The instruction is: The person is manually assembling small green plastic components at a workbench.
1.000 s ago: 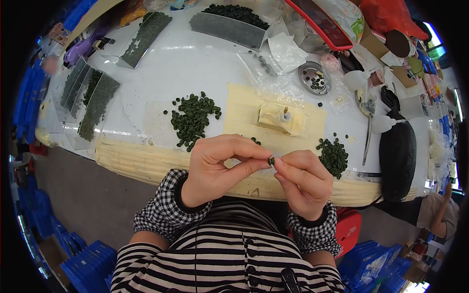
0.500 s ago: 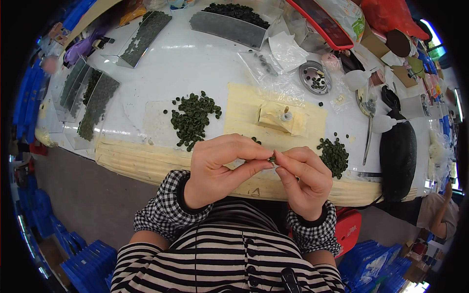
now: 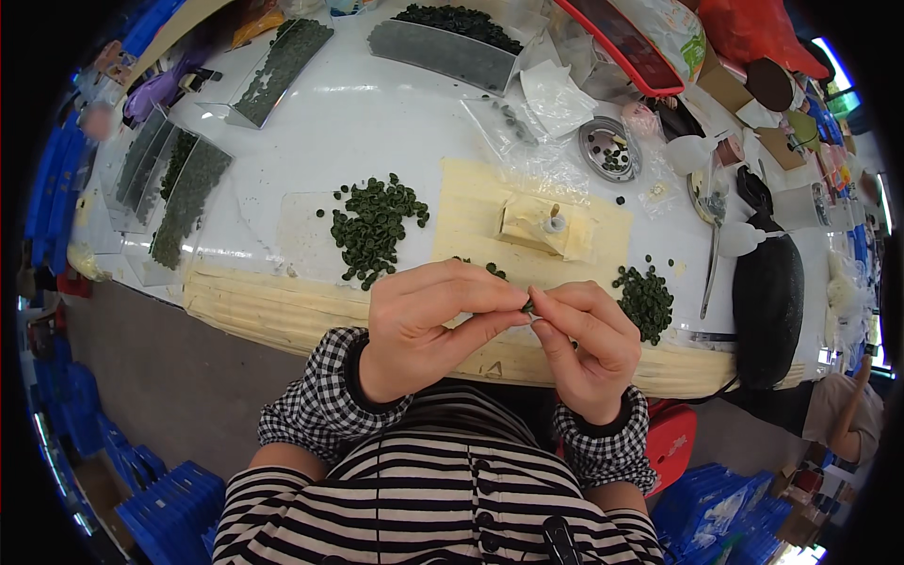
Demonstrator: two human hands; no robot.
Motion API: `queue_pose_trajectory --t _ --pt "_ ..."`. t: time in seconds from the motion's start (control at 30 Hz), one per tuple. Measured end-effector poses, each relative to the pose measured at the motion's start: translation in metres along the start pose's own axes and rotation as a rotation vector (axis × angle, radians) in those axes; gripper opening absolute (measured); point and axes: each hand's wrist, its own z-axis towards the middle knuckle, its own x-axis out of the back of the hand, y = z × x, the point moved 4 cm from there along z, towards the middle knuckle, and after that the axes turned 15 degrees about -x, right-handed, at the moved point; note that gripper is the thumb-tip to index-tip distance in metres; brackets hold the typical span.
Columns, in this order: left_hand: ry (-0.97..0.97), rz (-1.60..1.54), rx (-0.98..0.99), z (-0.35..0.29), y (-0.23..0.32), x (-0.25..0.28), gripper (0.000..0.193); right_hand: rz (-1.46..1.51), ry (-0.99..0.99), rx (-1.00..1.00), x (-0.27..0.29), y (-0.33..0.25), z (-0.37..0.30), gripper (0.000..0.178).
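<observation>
My left hand (image 3: 422,325) and my right hand (image 3: 591,347) meet tip to tip over the table's front edge. Pinched between their thumbs and fingertips is a small dark green disc-like piece (image 3: 528,306), mostly covered by the fingers. A pile of similar green pieces (image 3: 369,231) lies beyond my left hand, with a smaller heap of green pieces (image 3: 646,306) just right of my right hand. Ahead of my fingers, a yellow-wrapped block (image 3: 529,226) with a small upright pin rests on a yellow sheet (image 3: 460,202). A few loose pieces show behind my left fingers.
Clear bins (image 3: 443,58) of green pieces stand at the back and left. A round metal dish (image 3: 607,149), plastic bags and a red-edged device (image 3: 626,45) crowd the back right. A long spoon (image 3: 707,273) and a black pouch (image 3: 767,301) lie at right.
Both hands keep their pinch on the green piece in nearly the same place. The fingertips have shifted slightly, and the piece looks a little turned.
</observation>
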Motion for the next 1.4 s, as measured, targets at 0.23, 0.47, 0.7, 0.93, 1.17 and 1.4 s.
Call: queue_pose_trajectory --t 0.23,0.47,0.7,0.93,1.17,1.4 --pt "0.035 0.066 -0.076 0.000 0.001 -0.002 0.021 -0.005 -0.005 -0.001 0.000 -0.001 0.000 0.036" --pt "0.059 0.127 -0.135 -0.002 0.002 -0.004 0.021 -0.008 -0.007 0.006 0.000 -0.001 0.000 0.037" --pt "0.056 0.170 -0.166 0.000 0.005 -0.003 0.021 -0.012 -0.014 -0.003 -0.001 0.000 0.000 0.036" --pt "0.062 0.147 -0.145 0.000 0.004 -0.003 0.021 -0.030 0.008 -0.001 0.000 -0.002 0.000 0.034" --pt "0.096 0.092 -0.055 -0.001 0.002 0.005 0.021 0.711 -0.722 0.341 0.013 -0.045 -0.008 0.019" --pt "0.043 -0.030 0.026 -0.001 -0.002 0.005 0.023 1.180 -1.114 0.608 0.006 -0.102 -0.043 0.032"
